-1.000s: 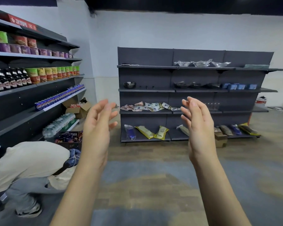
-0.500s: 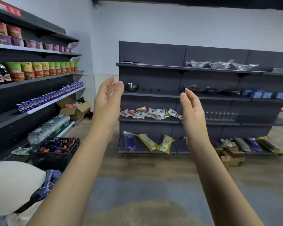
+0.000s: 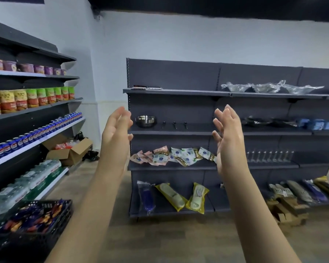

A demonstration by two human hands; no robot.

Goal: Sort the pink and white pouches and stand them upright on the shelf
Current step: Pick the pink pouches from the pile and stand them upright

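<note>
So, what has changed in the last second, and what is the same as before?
The person walked closer to the grey shelf unit, which now looks larger; the crouching person at the left has left the view. The left hand and right hand stay raised, open and empty. The pink and white pouches still lie jumbled on their shelf, untouched.

A shop: grey retail shelving [image 3: 171, 130] stocked with rows of canned drinks [image 3: 36, 132] and cup noodles [image 3: 32, 97].
</note>
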